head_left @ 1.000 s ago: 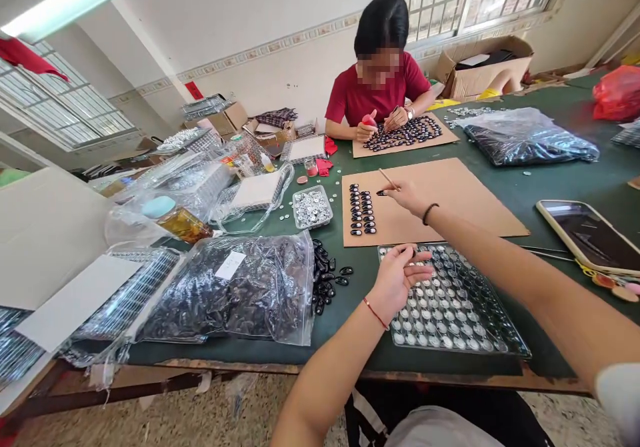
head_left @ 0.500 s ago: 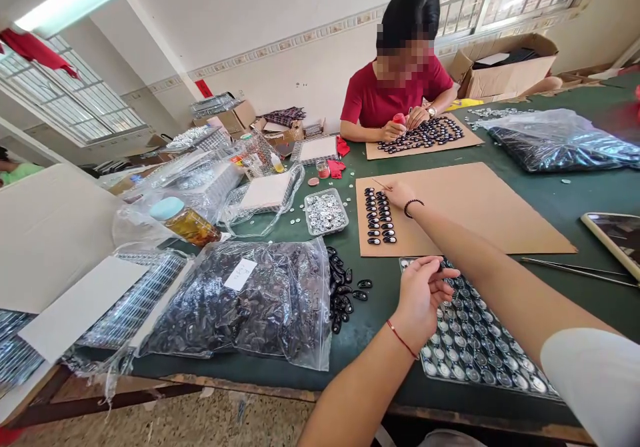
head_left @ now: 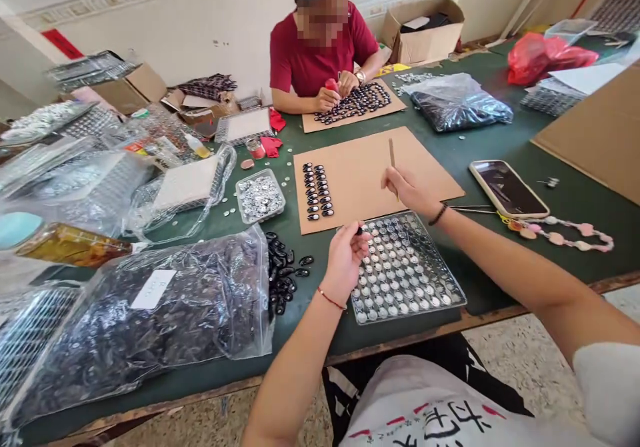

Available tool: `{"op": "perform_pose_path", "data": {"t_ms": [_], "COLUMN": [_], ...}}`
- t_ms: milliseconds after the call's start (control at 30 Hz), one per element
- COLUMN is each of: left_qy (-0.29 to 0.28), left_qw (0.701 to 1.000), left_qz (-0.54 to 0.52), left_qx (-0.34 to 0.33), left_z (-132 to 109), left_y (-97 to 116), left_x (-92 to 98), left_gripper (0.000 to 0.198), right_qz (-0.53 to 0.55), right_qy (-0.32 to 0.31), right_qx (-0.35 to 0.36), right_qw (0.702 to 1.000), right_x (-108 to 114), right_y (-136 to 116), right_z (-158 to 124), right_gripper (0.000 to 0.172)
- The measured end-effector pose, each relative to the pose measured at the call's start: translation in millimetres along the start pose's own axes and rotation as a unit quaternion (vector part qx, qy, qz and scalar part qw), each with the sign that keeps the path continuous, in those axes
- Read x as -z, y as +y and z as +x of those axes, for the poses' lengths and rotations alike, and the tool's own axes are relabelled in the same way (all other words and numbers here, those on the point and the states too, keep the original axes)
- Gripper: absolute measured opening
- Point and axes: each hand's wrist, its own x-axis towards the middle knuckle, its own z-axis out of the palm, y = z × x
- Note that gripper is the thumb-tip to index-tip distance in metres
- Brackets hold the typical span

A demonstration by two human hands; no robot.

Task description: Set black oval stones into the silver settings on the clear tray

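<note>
My left hand (head_left: 346,257) is closed in a pinch on a small black oval piece (head_left: 359,230), over the left edge of a clear tray (head_left: 457,304) filled with round whitish discs. My right hand (head_left: 407,187) grips a slim brownish stick (head_left: 391,154) held nearly upright above the cardboard sheet (head_left: 360,160). Two columns of black oval pieces with pale centres (head_left: 317,190) lie along the left side of that sheet. Loose black pieces (head_left: 283,270) spill beside my left hand, at the mouth of a large zip bag (head_left: 200,307).
A clear tub of small silvery discs (head_left: 260,195) stands left of the cardboard. Across the table a person in red (head_left: 320,54) works over another filled board (head_left: 395,105). On the right lie a phone (head_left: 509,188), a beaded strap (head_left: 557,237) and a black-filled bag (head_left: 460,104).
My right hand has drawn back from the columns of black pieces to above the tray's far edge, the stick now upright. My left hand keeps its pinch. The view has swung right and down.
</note>
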Motion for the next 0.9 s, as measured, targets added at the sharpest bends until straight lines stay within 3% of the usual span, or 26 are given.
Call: {"op": "perform_pose_path", "data": {"t_ms": [100,200,367,600,900], "left_qy": [-0.005,-0.015,0.001,0.004,0.011], "left_qw": [0.999,0.997,0.994,0.986,0.976], "left_qz": [0.035,0.073,0.101,0.160,0.214], "left_qx": [-0.006,-0.017,-0.032,-0.046,-0.042], "left_z": [2,5,8,3,1], "left_y": [-4,-7,-8,-8,-11], "left_x": [-1.1,-1.1,0.9,-3.1,-4.4], "left_gripper": [0.020,0.020,0.022,0.022,0.025], "right_qz": [-0.045,-0.116,-0.186,-0.150,-0.148], "right_qy": [-0.061,-0.104,-0.068,-0.063,-0.047], "right_qx": [0.012,0.034,0.036,0.035,0.018], "right_qw": [0.997,0.987,0.980,0.986,0.988], "right_x": [18,25,26,24,20], "right_y": [9,13,13,21,11], "right_z": [-43,-59,-59,-56,-56], "right_gripper": [0.042,0.036,0.033,0.032,0.034]}}
